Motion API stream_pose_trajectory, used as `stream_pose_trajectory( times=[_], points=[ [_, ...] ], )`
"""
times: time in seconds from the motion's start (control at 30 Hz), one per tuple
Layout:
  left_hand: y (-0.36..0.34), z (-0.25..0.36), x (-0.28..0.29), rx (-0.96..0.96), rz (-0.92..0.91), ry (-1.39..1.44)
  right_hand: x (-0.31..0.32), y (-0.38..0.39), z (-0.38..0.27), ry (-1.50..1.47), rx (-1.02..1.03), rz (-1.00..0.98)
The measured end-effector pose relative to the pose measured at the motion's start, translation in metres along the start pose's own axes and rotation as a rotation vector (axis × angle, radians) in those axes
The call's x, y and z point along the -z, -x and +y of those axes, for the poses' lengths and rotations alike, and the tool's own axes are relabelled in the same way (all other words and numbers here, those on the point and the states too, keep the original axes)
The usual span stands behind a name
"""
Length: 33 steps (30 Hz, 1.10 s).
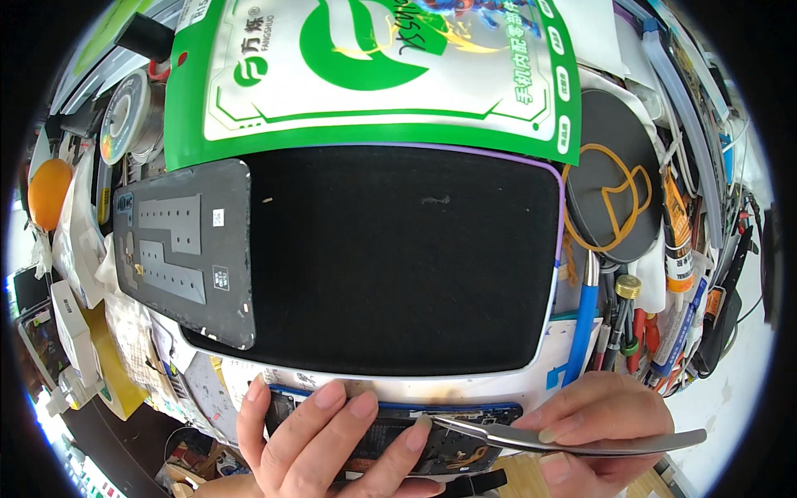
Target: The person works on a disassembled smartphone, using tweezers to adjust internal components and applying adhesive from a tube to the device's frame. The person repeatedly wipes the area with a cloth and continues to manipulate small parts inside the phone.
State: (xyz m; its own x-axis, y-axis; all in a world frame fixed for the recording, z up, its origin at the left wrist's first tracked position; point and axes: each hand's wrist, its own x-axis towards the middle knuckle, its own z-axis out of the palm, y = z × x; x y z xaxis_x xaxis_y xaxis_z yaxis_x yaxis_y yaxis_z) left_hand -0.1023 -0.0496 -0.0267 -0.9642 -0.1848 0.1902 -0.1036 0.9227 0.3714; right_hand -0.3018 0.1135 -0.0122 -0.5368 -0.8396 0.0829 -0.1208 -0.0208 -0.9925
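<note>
Pinches the tweezers (614, 448) in the right hand (610, 419), with points at the far edge of the opened phone (457, 455), just on the near side of the black mat (398, 257). Lays the left hand's (311, 456) spread fingers across the phone, apparently bracing it. Could nick inner parts or prick the nearby left fingertip through a slip of the metal points, or skew the phone through uneven pressure.

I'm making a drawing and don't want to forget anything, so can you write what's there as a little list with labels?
Left grip: holding an opened phone
Right grip: holding metal tweezers, tips over the phone
Middle: black mat
Mat's left edge: grey back panel lying across it
Mat's far edge: green-and-white packet
Right: dark round pad, blue-handled tool
Far left: wire spool
</note>
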Motion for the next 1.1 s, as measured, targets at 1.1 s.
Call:
stream_pose_trajectory(
  times=[1.1],
  points=[
    [0.0097,-0.0021,-0.0089,-0.024,0.054,0.003,-0.0076,-0.0006,0.0035,0.153,0.005,0.047]
  ],
)
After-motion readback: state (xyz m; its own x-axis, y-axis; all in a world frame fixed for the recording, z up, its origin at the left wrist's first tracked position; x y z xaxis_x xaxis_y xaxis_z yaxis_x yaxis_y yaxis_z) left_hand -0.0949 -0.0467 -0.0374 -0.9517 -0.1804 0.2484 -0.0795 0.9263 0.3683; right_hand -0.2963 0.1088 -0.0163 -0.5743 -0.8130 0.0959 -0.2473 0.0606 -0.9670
